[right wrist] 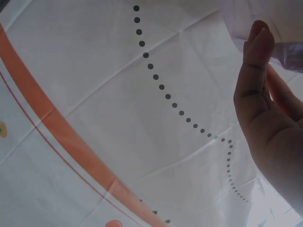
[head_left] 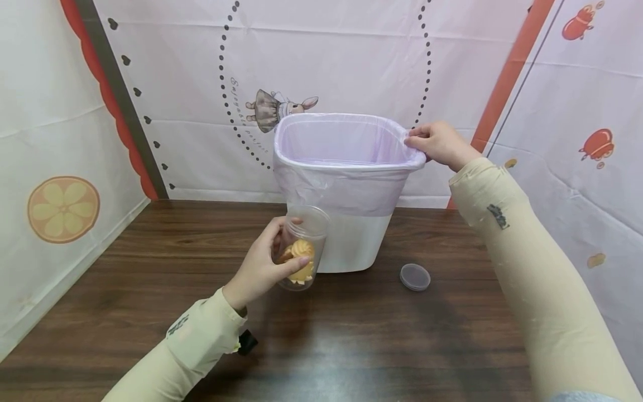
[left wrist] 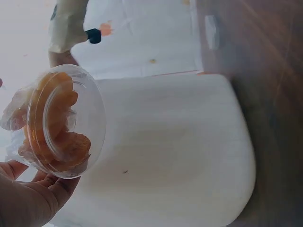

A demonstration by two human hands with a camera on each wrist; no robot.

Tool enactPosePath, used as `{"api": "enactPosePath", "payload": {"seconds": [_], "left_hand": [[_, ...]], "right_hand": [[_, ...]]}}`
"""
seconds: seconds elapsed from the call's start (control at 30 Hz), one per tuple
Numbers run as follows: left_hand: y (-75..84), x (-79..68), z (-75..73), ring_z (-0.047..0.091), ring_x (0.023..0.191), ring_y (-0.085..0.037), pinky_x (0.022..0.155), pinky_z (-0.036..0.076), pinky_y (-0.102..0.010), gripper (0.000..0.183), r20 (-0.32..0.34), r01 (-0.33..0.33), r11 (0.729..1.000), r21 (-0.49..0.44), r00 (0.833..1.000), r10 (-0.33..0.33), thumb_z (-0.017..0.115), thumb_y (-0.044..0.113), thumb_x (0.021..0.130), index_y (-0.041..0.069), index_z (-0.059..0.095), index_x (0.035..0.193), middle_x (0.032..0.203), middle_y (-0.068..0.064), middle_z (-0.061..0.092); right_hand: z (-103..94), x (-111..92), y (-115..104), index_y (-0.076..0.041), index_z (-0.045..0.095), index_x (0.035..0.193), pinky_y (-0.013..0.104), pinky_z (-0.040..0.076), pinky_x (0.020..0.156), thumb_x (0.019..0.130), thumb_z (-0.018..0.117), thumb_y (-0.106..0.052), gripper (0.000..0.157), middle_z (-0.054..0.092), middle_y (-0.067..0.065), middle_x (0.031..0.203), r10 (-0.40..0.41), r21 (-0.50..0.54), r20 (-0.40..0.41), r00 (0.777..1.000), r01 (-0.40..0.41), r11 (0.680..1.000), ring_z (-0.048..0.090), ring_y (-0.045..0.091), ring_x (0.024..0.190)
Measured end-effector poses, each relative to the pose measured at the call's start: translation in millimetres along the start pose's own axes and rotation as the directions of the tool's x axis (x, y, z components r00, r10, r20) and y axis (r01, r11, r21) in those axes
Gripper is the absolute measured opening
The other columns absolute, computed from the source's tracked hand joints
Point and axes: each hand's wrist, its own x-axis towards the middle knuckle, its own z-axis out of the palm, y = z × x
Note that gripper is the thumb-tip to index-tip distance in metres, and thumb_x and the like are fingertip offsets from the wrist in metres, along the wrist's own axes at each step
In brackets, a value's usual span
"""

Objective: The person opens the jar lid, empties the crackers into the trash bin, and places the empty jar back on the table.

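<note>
One jar (head_left: 315,237), its lid (head_left: 415,278) already off and laid right of the bin (head_left: 354,243), pastries (head_left: 302,254) still inside, is clamped before the bin by the fingers of the left hand (head_left: 261,273), the rim (head_left: 351,166) being pinched by the right hand (head_left: 442,146).

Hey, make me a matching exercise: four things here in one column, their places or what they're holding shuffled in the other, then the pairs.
1. right hand
2. round lid
3. left hand
4. yellow cookies

A. inside the clear jar
B. gripping that jar
C. holding the white bin at its rim
D. flat on the table

Pairs: 1-C, 2-D, 3-B, 4-A
</note>
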Motion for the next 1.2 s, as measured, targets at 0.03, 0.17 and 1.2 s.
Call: {"api": "enactPosePath", "payload": {"seconds": [0.03, 0.17, 1.2], "left_hand": [[0.6, 0.0, -1.9, 0.057, 0.094, -0.017, 0.086, 0.046, -0.028, 0.056, -0.009, 0.000, 1.000, 0.004, 1.000, 0.000, 0.074, 0.010, 0.080, 0.010, 0.048, 0.130, 0.099, -0.005, 0.055], [2.6, 1.0, -8.2, 0.053, 0.089, -0.016, 0.079, 0.044, -0.024, 0.060, -0.043, -0.008, 1.000, 0.001, 0.999, 0.008, 0.074, 0.008, 0.080, 0.010, 0.045, 0.133, 0.098, -0.004, 0.050], [13.3, 7.9, -43.4, 0.062, 0.094, -0.006, 0.076, 0.051, -0.016, 0.049, -0.239, -0.053, 0.993, -0.109, 0.971, 0.026, 0.066, -0.003, 0.081, 0.012, 0.049, 0.125, 0.106, 0.001, 0.061]], "right_hand": [[0.2, 0.4, 0.2, 0.006, 0.048, 0.136, 0.014, 0.048, 0.062, 0.098, 0.052, -0.027, 0.051, 0.066, 0.001, 0.095, 0.001, 0.003, 0.003, 1.000, -0.001, 1.000, 0.056, -0.001, 0.066], [0.3, 0.7, 0.6, 0.006, 0.047, 0.136, 0.014, 0.049, 0.062, 0.098, 0.053, -0.027, 0.052, 0.066, 0.001, 0.095, 0.001, 0.016, 0.009, 1.000, -0.001, 1.000, 0.056, 0.000, 0.067], [2.8, 2.9, 4.3, 0.007, 0.049, 0.135, 0.016, 0.049, 0.059, 0.097, 0.054, -0.027, 0.051, 0.063, -0.008, 0.083, 0.000, 0.062, -0.015, 1.000, 0.001, 0.998, 0.056, 0.000, 0.063]]}}
